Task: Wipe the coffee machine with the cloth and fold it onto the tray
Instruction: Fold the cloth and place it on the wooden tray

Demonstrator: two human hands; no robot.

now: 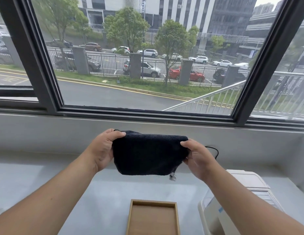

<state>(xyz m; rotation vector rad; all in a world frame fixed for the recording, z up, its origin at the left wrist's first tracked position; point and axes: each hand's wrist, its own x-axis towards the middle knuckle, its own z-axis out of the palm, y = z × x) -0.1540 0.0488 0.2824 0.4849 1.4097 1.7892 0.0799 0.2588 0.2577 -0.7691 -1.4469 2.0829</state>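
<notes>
Window (148, 56) across the upper half, dark-framed, with street, parked cars, trees and buildings beyond. Pale grey counter (46, 180) below the sill, filling the lower half. White coffee machine (246, 184) at five o'clock on the counter, partly hidden behind the right forearm; thin black cord (215, 151) looping up behind it at three o'clock of the cloth. Wooden tray (132, 217) at six o'clock, rectangular, raised rim, resting flat on the counter, cut off by the bottom edge. Dark cloth (148, 156) held in the air at centre, directly above and toward twelve o'clock from the tray, apart from it; doubled over, upper fold stretched taut between both hands, lower edge hanging free and rounded; small pale tag dangling at its five o'clock corner. Left hand (103, 150) at nine o'clock of the cloth, thumb over the top edge and fingers curled behind, pinching the upper left corner. Right hand (197, 158) at three o'clock of the cloth, thumb on the near face and fingers behind, pinching the upper right corner.
</notes>
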